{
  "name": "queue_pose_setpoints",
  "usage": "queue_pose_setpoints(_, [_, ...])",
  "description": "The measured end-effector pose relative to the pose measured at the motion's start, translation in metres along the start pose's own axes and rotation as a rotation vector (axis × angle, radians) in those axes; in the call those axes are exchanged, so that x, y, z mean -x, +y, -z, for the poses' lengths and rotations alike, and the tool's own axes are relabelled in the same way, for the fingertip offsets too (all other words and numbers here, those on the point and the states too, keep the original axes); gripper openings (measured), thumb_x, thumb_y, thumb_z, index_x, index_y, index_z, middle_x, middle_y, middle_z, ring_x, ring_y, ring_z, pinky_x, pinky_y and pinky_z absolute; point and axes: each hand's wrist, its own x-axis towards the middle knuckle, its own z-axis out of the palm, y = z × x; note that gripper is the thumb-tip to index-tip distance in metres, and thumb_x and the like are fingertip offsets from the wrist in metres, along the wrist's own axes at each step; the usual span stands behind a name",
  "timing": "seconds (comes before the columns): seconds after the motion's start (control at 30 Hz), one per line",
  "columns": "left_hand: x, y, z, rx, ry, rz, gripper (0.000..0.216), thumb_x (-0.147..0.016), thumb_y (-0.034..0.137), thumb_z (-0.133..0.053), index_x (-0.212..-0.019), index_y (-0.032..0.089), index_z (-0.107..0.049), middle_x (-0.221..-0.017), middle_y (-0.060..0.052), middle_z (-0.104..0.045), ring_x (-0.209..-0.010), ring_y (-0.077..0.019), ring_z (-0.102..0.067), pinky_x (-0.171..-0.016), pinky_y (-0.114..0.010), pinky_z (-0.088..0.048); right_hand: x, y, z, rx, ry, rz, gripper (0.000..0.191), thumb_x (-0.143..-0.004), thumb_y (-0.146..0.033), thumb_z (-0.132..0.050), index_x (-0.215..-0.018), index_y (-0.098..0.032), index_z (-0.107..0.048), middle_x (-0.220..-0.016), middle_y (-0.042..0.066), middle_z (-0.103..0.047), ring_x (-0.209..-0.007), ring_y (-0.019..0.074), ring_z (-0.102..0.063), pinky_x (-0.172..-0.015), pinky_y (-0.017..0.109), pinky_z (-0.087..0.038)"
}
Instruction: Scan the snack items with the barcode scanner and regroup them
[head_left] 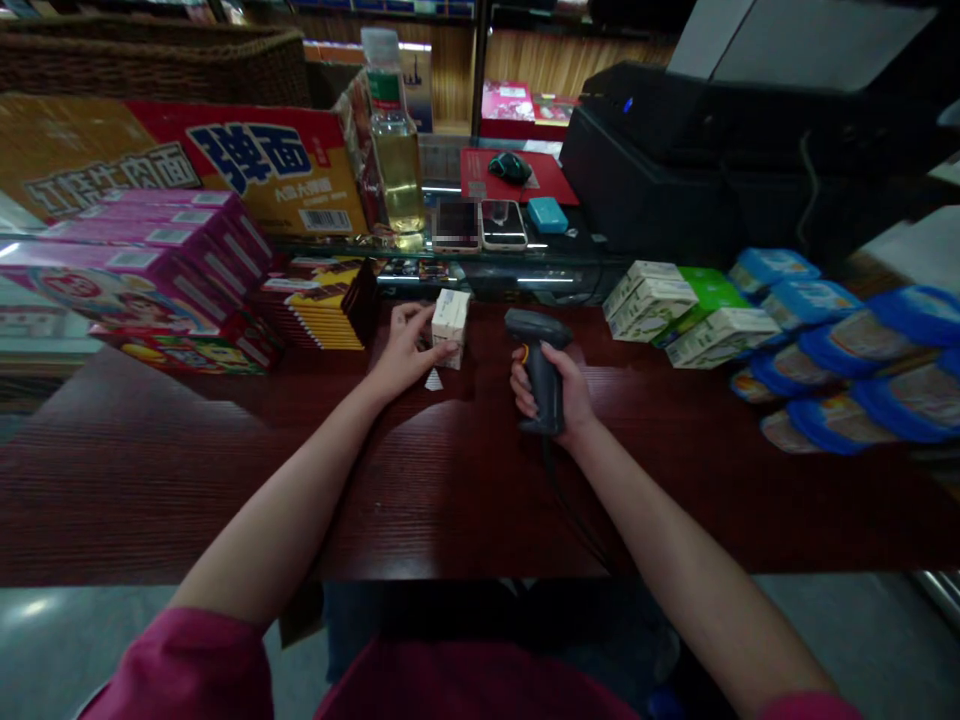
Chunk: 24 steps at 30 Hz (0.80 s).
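Observation:
My left hand (409, 348) grips a small white drink carton (450, 318) standing on the dark red-brown counter (420, 500), its thumb against the near side. A small striped white triangle (433, 380) shows at the carton's base. To the right, my right hand (566, 385) is wrapped round the handle of a black barcode scanner (546, 375). The scanner's head points left and its cable (566, 495) hangs down past the counter's front edge. Similar white and green cartons (682, 305) stand right of the scanner. Stacked yellow-and-brown boxes (322, 305) sit left of my left hand.
Purple boxes (165, 250) are stacked at the left, before a printed cardboard carton (247, 165). A bottle of yellowish liquid (397, 160), two phones (502, 225) and a mouse (510, 168) are at the back. Blue-lidded tubs (862, 350) stand at the right, near black equipment (675, 170).

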Motion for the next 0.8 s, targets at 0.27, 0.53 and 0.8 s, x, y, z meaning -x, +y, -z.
queue_pose_setpoints(0.27, [-0.004, 0.005, -0.002, 0.424, 0.216, 0.370, 0.060, -0.073, 0.062, -0.081, -0.108, 0.016, -0.066, -0.109, -0.011, -0.074, -0.101, -0.0258, -0.070, -0.093, -0.039, -0.057, 0.010, 0.004, -0.004, 0.074, -0.030, -0.136, 0.038, -0.083, -0.053, -0.069, -0.093, -0.017, -0.064, -0.065, -0.004, -0.057, -0.040, 0.0084, -0.046, -0.029, 0.019, -0.039])
queue_pose_setpoints(0.53, [-0.011, 0.007, -0.010, 0.364, 0.411, 0.532, 0.055, -0.070, 0.060, -0.086, -0.092, 0.016, -0.062, -0.093, -0.008, -0.072, -0.091, -0.0238, -0.070, -0.080, -0.033, -0.056, 0.022, 0.016, -0.028, 0.250, -0.036, -0.120, 0.039, -0.079, -0.053, -0.077, -0.085, -0.017, -0.064, -0.062, -0.004, -0.060, -0.036, 0.0095, -0.051, -0.029, 0.022, -0.046])
queue_pose_setpoints(0.8, [-0.008, 0.001, -0.011, 0.394, 0.351, 0.423, 0.052, -0.074, 0.059, -0.084, -0.094, 0.016, -0.064, -0.092, -0.008, -0.072, -0.092, -0.0243, -0.069, -0.083, -0.035, -0.056, 0.019, 0.020, -0.028, 0.238, -0.006, -0.095, 0.039, -0.079, -0.054, -0.076, -0.082, -0.017, -0.064, -0.060, -0.003, -0.059, -0.034, 0.0107, -0.051, -0.028, 0.022, -0.044])
